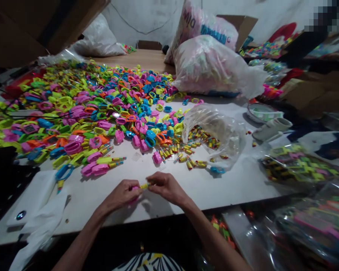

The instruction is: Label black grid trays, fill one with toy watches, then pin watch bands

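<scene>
My left hand [127, 194] is closed around a pink plastic toy watch [135, 191] near the table's front edge. A small yellow-wrapped tube [144, 186] bridges the gap to my right hand [165, 186], whose fingers pinch its other end. What the tube holds I cannot make out. Beyond my hands lies a row of pink and yellow toy watches [97, 168] with similar yellow tubes sticking out of them. More loose yellow tubes [190, 163] spill from a clear plastic bag [231, 139]. A blue toy watch [64, 172] with a tube lies to the left.
A big heap of colourful toy watches [101, 109] covers the table's left and back. Full white sacks [211, 67] stand behind it. Packed clear bags [302, 163] lie at right, beside a white cup-like roll [272, 129]. A cardboard box [31, 30] overhangs the upper left.
</scene>
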`<state>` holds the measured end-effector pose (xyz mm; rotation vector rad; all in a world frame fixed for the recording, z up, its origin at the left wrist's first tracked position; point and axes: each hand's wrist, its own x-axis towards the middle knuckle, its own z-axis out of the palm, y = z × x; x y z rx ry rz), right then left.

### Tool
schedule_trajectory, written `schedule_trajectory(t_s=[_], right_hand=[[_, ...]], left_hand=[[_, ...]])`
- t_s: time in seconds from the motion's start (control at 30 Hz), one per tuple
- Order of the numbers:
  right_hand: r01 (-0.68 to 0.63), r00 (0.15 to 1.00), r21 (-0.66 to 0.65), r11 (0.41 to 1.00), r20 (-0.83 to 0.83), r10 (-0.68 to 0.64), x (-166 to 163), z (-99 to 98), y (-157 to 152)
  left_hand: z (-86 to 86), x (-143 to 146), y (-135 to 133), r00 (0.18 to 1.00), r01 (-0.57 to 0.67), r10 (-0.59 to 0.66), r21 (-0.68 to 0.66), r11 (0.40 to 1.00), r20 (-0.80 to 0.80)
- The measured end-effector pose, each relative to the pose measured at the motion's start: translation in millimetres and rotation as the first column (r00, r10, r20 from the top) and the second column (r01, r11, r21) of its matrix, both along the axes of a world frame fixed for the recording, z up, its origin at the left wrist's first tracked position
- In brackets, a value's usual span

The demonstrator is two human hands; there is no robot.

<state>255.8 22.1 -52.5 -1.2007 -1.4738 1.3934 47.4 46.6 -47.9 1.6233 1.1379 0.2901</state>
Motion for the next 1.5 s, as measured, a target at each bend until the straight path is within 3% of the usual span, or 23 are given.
schedule_trajectory(t_s=[0.03,0.07,0.1,0.17,0.23,0.33,0.43,0.5,0.6,0.7,0.77,0.87,0.93,1.0,1.07,1.17,1.23,1.33,1.4,1.5], right_hand=[[0.086,0.993,0.034,0.996,0.079,-0.088,9,-3.4,4],[0.181,0.963,0.086,0.980,0.186,-0.194,21,-5.9,9],[0.261,0.903,0.150,0.954,0.311,-0.296,33,-7.3,15],[0.328,0.714,0.267,0.906,0.559,-0.422,55,-6.8,30],[0.281,0.547,0.302,0.911,0.730,-0.410,65,-3.6,46],[0.161,0.479,0.270,0.949,0.820,-0.314,56,1.8,65],[0.089,0.379,0.213,0.973,0.896,-0.231,36,5.3,73],[0.071,0.286,0.154,0.985,0.943,-0.168,27,6.0,74],[0.058,0.251,0.141,0.988,0.956,-0.151,21,4.2,76],[0.045,0.280,0.172,0.984,0.943,-0.178,16,2.8,78],[0.055,0.311,0.186,0.981,0.930,-0.194,12,4.0,79],[0.021,0.411,0.235,0.972,0.884,-0.223,6,6.6,78],[-0.108,0.518,0.230,0.967,0.844,-0.142,0,5.9,75],[-0.233,0.570,0.199,0.952,0.821,-0.032,-6,2.1,71],[-0.260,0.548,0.188,0.947,0.837,-0.016,-15,-3.2,67],[-0.246,0.452,0.214,0.945,0.888,-0.083,-28,-8.7,64],[-0.272,0.399,0.211,0.939,0.913,-0.089,-33,-9.3,66],[-0.266,0.368,0.205,0.942,0.925,-0.097,-32,-8.8,69],[-0.245,0.370,0.203,0.948,0.923,-0.103,-27,-9.2,69],[-0.218,0.378,0.205,0.954,0.919,-0.111,-18,-11.1,66]], left_hand=[[2.6,-5,5,0.990,-0.020,0.048,0.200,0.980,-0.133],[4.9,-9,12,0.958,-0.027,0.137,0.400,0.916,-0.251],[6.6,-12,19,0.914,-0.012,0.239,0.565,0.825,-0.329],[6.7,-6,33,0.859,0.061,0.348,0.751,0.658,-0.375],[1.9,14,46,0.896,0.153,0.260,0.801,0.579,-0.360],[-11.0,58,62,0.934,0.293,0.024,0.802,0.520,-0.356],[-23.4,85,71,0.911,0.365,-0.006,0.798,0.480,-0.413],[-28.2,86,72,0.893,0.376,0.038,0.788,0.487,-0.449],[-31.0,72,64,0.909,0.301,0.079,0.775,0.555,-0.409],[-32.1,58,51,0.972,0.064,0.120,0.713,0.699,-0.204],[-32.9,52,44,0.987,-0.095,0.158,0.664,0.742,-0.035],[-34.7,45,37,0.976,-0.212,0.187,0.661,0.720,0.110],[-36.5,41,34,0.982,-0.184,0.167,0.659,0.730,0.090],[-38.2,37,30,0.991,-0.127,0.131,0.641,0.757,0.040],[-39.0,33,24,0.990,-0.129,0.135,0.635,0.761,0.040],[-36.0,27,15,0.949,-0.304,0.289,0.596,0.743,0.124],[-31.0,22,10,0.884,-0.465,0.432,0.437,0.770,0.178],[-20.9,17,5,0.766,-0.593,0.581,-0.045,0.804,0.275],[-13.8,15,3,0.701,-0.550,0.631,-0.312,0.775,0.333],[-4.5,13,0,0.685,-0.444,0.612,-0.439,0.781,0.396]])
